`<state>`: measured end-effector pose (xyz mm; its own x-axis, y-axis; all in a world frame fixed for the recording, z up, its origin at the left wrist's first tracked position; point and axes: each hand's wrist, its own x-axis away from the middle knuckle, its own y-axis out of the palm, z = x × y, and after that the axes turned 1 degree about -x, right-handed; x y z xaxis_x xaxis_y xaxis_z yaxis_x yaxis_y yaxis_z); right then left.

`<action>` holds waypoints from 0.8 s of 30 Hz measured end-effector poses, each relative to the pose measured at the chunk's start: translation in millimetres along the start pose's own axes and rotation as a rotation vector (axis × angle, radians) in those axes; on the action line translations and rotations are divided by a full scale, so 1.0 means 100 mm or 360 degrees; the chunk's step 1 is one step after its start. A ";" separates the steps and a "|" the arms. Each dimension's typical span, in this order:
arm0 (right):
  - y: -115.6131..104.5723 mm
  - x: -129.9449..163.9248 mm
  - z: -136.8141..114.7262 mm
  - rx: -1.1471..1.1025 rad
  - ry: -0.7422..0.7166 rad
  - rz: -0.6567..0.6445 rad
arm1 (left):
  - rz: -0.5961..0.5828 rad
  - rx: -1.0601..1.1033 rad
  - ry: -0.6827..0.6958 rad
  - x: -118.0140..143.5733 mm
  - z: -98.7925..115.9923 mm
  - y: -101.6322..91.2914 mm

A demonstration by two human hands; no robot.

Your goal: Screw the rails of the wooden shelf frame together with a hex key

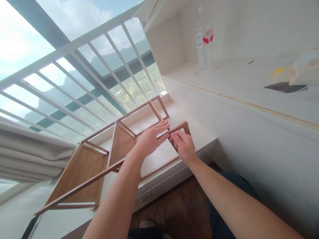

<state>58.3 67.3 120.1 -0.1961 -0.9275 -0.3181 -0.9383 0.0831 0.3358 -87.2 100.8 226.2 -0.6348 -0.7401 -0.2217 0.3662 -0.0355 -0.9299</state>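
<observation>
Both forearms are reaching forward and up from the bottom edge, over dark wood flooring and a dark trouser leg.

Left hand is lying flat, fingers straight and together, palm pressing against the near end of the wooden shelf frame. Right hand is curling narrow just beside it, fingertips pinching the frame's end bar (the two hands are almost touching at the fingertips).

Frame is lying on its side on the white window ledge, its long axis running from the hands away to the lower left; panels are sitting at that far end. Both hands are working the right-hand end, about equally near.

Beyond: white window bars, hills outside. Up right, a plastic bottle is standing on a white counter, well apart from the hands
</observation>
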 end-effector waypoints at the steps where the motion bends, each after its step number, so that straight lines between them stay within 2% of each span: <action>1: 0.00 -0.01 0.00 -0.0011 0.0007 -0.0008 | 0.0002 0.0003 0.0003 0.00 0.00 0.00; 7: -0.03 0.00 -0.06 0.0026 -0.0005 -0.0028 | -0.0024 0.0013 -0.0010 0.01 0.03 0.00; 11: -0.02 0.06 -0.08 0.0346 -0.0182 0.0099 | -0.0031 0.0018 -0.0033 0.01 0.04 -0.01; 14: -0.01 0.08 -0.07 0.0500 -0.0254 0.0100 | -0.0037 0.0022 -0.0048 0.00 0.05 -0.01; 18: -0.03 0.04 -0.10 0.0470 -0.0247 0.0000 | -0.0048 0.0023 -0.0033 0.00 0.04 0.00; 24: -0.09 0.01 -0.14 0.0413 -0.0155 0.0022 | -0.0037 0.0069 -0.0036 -0.01 0.01 0.01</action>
<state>70.7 61.1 129.1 -0.2238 -0.8874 -0.4030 -0.9745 0.1976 0.1062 -85.7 100.7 226.1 -0.6279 -0.7539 -0.1932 0.3811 -0.0815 -0.9209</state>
